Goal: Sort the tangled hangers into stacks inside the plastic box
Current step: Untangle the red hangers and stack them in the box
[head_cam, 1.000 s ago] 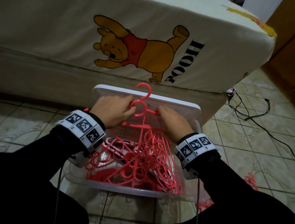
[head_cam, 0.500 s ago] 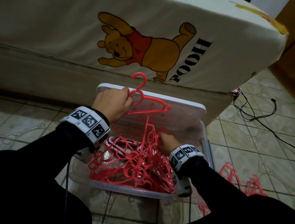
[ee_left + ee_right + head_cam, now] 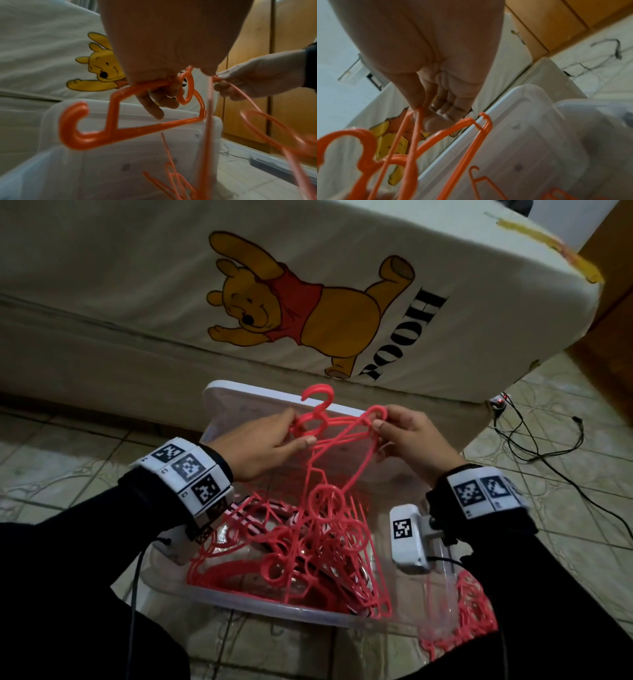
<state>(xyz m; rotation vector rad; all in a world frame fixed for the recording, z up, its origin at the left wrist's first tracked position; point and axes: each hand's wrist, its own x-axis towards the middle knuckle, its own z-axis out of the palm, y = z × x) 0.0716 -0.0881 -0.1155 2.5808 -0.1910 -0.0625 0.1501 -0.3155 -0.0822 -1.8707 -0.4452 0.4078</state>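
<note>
Here, one hanger (image 3: 329,426) is held up above the box (image 3: 274,609), its hook (image 3: 318,397) pointing at the bed (image 3: 137,285). The left hand (image 3: 263,445) grips it at the neck, fingers (image 3: 150,106) curled round the bar just under the hook. The right hand (image 3: 411,440) pinches the thin end of another hanger (image 3: 375,414) between thumb and fingers (image 3: 435,121); that one trails down into the tangle (image 3: 298,549) lying in the box. The two held hangers cross between the hands; whether they are hooked together I cannot tell. The box stands on the tiled floor (image 3: 565,474), its white lid (image 3: 239,402) leaning behind it against the bed. More hangers (image 3: 472,607) lie on the floor beside the box, at its right. Black cables (image 3: 534,440) run over the tiles further right.
</note>
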